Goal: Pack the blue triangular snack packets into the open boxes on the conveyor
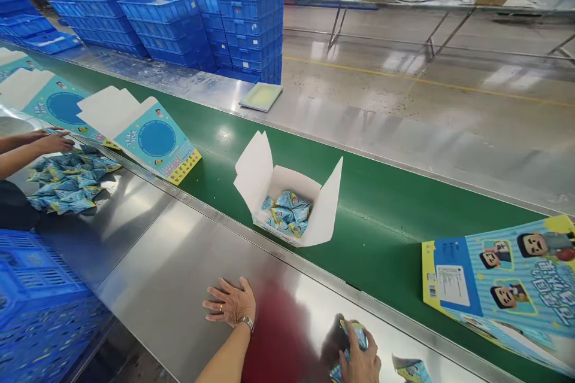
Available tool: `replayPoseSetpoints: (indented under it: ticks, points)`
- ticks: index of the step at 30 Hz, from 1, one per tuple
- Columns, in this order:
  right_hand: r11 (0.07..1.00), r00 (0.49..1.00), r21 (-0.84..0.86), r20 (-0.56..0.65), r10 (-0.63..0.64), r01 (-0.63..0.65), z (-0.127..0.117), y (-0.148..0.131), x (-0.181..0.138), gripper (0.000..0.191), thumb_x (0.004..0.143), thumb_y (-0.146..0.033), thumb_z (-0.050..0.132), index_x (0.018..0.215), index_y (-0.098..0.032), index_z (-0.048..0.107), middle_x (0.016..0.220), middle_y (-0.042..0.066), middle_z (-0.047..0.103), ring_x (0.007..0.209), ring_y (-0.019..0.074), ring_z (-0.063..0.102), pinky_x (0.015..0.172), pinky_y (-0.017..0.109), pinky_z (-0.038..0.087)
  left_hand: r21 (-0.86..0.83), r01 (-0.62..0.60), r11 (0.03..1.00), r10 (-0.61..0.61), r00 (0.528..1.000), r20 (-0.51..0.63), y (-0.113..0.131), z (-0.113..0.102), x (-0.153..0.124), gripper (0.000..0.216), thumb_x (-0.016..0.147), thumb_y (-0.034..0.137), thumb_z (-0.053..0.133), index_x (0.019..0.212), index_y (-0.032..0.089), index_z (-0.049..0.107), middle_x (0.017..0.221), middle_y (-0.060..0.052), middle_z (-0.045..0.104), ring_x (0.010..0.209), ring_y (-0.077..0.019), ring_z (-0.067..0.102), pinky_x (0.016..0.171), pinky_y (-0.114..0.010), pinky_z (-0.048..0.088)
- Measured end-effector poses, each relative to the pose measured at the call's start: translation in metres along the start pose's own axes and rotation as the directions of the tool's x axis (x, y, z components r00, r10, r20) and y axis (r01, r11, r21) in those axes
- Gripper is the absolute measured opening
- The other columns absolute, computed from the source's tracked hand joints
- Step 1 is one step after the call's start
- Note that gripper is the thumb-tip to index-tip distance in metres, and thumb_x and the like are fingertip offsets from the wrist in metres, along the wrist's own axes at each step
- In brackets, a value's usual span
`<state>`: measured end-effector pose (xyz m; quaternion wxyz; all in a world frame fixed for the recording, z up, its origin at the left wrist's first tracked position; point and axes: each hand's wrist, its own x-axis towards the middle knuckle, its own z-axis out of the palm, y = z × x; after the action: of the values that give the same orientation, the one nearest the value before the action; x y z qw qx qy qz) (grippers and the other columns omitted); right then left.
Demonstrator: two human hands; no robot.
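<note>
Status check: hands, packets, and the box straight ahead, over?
Left hand spread palm-down on table. Right hand on packets, grip unclear. Open box on belt, more packets inside, flaps clear of its mouth.

Probably five boxes (pixel 157 139), one green belt (pixel 381 221)

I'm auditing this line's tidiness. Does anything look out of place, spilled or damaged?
Nothing looks clearly spilled or damaged. Mildly odd: a flat yellowish item lies by itself on the far metal ledge, away from the packets and boxes; I can't tell what it is.
</note>
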<state>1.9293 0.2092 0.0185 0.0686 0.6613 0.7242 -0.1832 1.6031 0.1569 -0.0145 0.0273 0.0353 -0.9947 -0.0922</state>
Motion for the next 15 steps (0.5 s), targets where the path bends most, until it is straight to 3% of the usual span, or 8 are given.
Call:
replayPoseSetpoints:
  ticks: [4,10,15]
  points:
    - [0.999,0.999,0.004,-0.040,-0.037,0.037,0.001,0.011,-0.004,0.060,0.101,-0.020,0.037,0.158,-0.020,0.057,0.152,0.022,0.049,0.119,0.0362,0.072,0.109,0.051,0.058,-0.013,0.014,1.000,-0.014,1.000,-0.002,-0.001,0.001,-0.010,0.072,0.105,0.055,0.042,0.158,0.007,0.052,0.177,-0.031,0.035,0.168,-0.0602,0.012,0.123,-0.088,0.028]
    - [0.998,0.987,-0.054,-0.154,0.036,-0.045,0.001,0.017,-0.024,0.062,0.107,-0.045,0.042,0.164,-0.025,0.050,0.160,0.026,0.044,0.112,0.0440,0.075,0.101,0.061,0.059,-0.044,0.019,0.999,-0.019,1.000,0.000,-0.003,-0.007,-0.024,0.070,0.104,0.054,0.044,0.155,0.008,0.055,0.176,-0.032,0.036,0.167,-0.0604,0.015,0.122,-0.088,0.031]
    - [0.997,0.972,-0.065,-0.236,0.014,-0.030,0.022,0.025,-0.033,0.056,0.103,-0.035,0.043,0.155,-0.026,0.060,0.157,0.027,0.048,0.094,0.0393,0.079,0.097,0.063,0.060,-0.050,0.028,0.998,-0.028,1.000,0.006,0.001,-0.015,-0.036,0.068,0.103,0.051,0.046,0.153,0.007,0.058,0.174,-0.032,0.039,0.167,-0.0594,0.015,0.123,-0.087,0.030]
